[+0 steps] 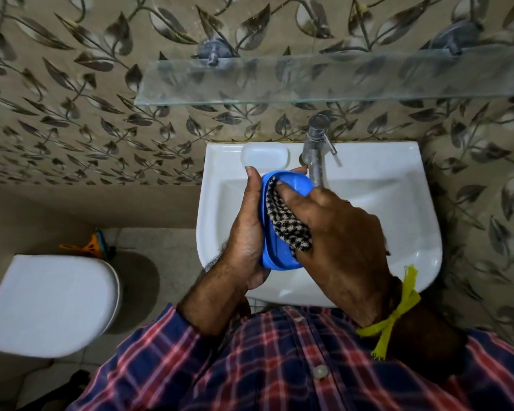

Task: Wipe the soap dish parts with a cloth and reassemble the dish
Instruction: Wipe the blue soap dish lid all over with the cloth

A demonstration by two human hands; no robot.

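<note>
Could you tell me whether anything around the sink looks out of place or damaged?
Nothing looks damaged or spilled. The soap dish is simply apart: the left hand holds the blue part while the right hand presses the checked cloth into it, and the white part sits on the sink ledge beside the tap.

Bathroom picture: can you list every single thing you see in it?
blue plastic soap dish part: one, blue, held over the sink
checked cloth: one, black and cream, pressed inside the blue part
white soap dish part: one, white, on the sink's back ledge
white ceramic sink: one, white, against the wall
metal tap: one, silver, behind the basin
glass shelf: one, clear, above the tap
white toilet lid: one, white, lower left
left hand: grips the blue part
right hand: holds the cloth
</note>
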